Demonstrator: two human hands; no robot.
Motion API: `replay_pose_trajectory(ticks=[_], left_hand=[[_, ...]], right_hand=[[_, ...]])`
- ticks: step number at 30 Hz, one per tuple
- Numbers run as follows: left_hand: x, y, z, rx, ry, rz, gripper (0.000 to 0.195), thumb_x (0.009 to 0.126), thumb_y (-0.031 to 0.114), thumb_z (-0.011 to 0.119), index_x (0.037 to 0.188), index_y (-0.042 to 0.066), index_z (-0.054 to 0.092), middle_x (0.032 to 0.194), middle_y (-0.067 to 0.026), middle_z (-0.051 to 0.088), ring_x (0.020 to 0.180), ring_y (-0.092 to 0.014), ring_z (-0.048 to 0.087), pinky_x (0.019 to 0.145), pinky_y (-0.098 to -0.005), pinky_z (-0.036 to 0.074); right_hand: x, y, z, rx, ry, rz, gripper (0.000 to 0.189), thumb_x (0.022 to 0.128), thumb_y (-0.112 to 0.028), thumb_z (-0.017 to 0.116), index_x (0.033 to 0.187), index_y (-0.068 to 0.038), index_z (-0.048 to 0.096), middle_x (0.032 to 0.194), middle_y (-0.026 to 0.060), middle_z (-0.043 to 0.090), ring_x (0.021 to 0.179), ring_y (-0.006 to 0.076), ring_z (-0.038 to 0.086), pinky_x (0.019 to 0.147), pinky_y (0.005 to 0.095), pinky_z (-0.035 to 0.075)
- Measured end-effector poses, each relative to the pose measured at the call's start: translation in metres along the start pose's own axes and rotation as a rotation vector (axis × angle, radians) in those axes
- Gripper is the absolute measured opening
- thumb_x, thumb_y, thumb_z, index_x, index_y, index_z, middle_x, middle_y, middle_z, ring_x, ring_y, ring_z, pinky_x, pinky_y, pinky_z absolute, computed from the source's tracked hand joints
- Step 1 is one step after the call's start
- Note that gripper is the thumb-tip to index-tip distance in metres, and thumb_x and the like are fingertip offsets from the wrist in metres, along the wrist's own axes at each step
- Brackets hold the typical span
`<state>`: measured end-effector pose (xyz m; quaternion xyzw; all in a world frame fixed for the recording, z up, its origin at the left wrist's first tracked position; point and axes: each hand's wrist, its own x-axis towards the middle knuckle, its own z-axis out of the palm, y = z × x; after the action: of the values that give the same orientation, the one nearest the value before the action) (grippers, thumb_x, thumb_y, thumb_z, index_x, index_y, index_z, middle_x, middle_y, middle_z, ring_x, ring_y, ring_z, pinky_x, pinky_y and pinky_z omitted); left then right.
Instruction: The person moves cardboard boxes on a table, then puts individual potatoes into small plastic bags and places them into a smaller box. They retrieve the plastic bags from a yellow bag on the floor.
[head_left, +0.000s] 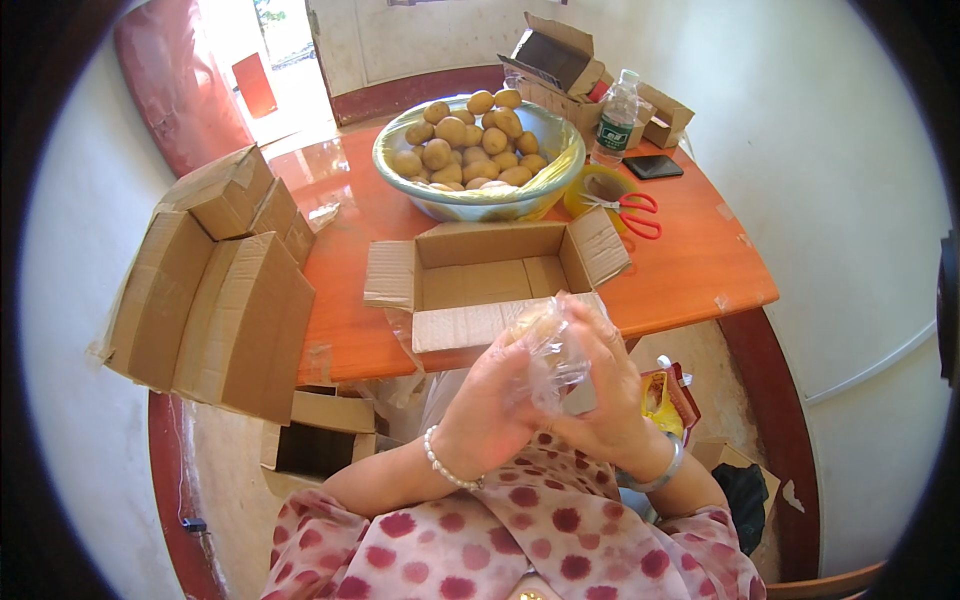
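Note:
My left hand (484, 397) and my right hand (606, 382) hold a clear plastic wrapping (559, 364) between them, in front of my chest. Inside its upper part shows a yellowish lump (536, 322), probably a potato; the film and fingers partly hide it. Just beyond my hands, an open cardboard box (487, 281) stands at the table's near edge with its flaps folded outward. Nothing shows on the visible part of its floor. Behind it, a large basin (480, 210) lined with yellowish plastic is heaped with potatoes (472, 142).
The orange table (690, 255) bears stacked cardboard boxes (217, 277) at left. Right of the basin are red-handled scissors (634, 210) on a tape roll (589, 180), a water bottle (616, 124), a phone (652, 166) and opened cartons (559, 67). Another box (315, 442) stands below, on the floor.

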<state>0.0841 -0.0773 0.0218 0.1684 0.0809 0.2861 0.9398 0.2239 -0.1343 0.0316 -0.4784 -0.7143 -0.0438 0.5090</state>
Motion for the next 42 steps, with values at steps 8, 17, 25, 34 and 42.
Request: replay_pose_trajectory(ticks=[8, 17, 25, 34, 42], left_hand=[[-0.002, -0.005, 0.000, -0.072, -0.095, -0.105, 0.040, 0.095, 0.026, 0.046, 0.130, 0.006, 0.042, 0.121, -0.0045, 0.052, 0.110, -0.017, 0.052, 0.093, -0.0362, 0.044], [0.004, -0.006, -0.017, 0.719, -0.161, -0.031, 0.054, 0.081, 0.017, 0.071, 0.126, 0.001, 0.044, 0.118, -0.0081, 0.054, 0.110, -0.016, 0.053, 0.091, -0.0369, 0.047], [0.004, -0.012, -0.004, 1.092, -0.176, 0.078, 0.036, 0.085, 0.011, 0.063, 0.116, -0.003, 0.052, 0.109, -0.0085, 0.057, 0.097, -0.014, 0.056, 0.082, -0.0277, 0.047], [0.004, -0.016, -0.009, 0.533, 0.056, 0.047, 0.022, 0.098, 0.018, 0.042, 0.108, 0.002, 0.054, 0.109, -0.0076, 0.058, 0.101, -0.014, 0.056, 0.086, -0.0298, 0.047], [0.008, -0.018, -0.007, 0.421, 0.084, 0.021, 0.033, 0.101, 0.026, 0.038, 0.124, 0.004, 0.047, 0.118, -0.0081, 0.053, 0.107, -0.015, 0.053, 0.093, -0.0303, 0.045]], right_hand=[[0.018, 0.004, -0.015, -0.007, 0.118, -0.240, 0.016, 0.070, 0.000, 0.068, 0.083, -0.001, 0.060, 0.079, 0.0118, 0.064, 0.071, 0.0297, 0.062, 0.065, 0.0364, 0.051], [0.039, -0.005, -0.024, 0.177, -0.068, 0.082, 0.016, 0.070, -0.007, 0.078, 0.075, -0.001, 0.063, 0.055, 0.0053, 0.053, 0.046, 0.0109, 0.048, 0.043, 0.0227, 0.036], [0.048, -0.011, -0.007, 0.245, -0.159, 0.131, 0.011, 0.073, -0.006, 0.075, 0.077, -0.001, 0.066, 0.056, 0.0053, 0.056, 0.046, 0.0082, 0.050, 0.045, 0.0211, 0.038], [0.021, 0.001, -0.042, 0.188, 0.046, 0.029, 0.022, 0.078, -0.009, 0.072, 0.094, 0.003, 0.062, 0.082, 0.0132, 0.063, 0.070, 0.0198, 0.060, 0.061, 0.0259, 0.047], [-0.033, 0.005, -0.019, -0.295, -0.216, -0.145, 0.044, 0.072, -0.018, 0.073, 0.112, -0.005, 0.058, 0.115, 0.0165, 0.056, 0.104, 0.0324, 0.057, 0.090, 0.0442, 0.046]])
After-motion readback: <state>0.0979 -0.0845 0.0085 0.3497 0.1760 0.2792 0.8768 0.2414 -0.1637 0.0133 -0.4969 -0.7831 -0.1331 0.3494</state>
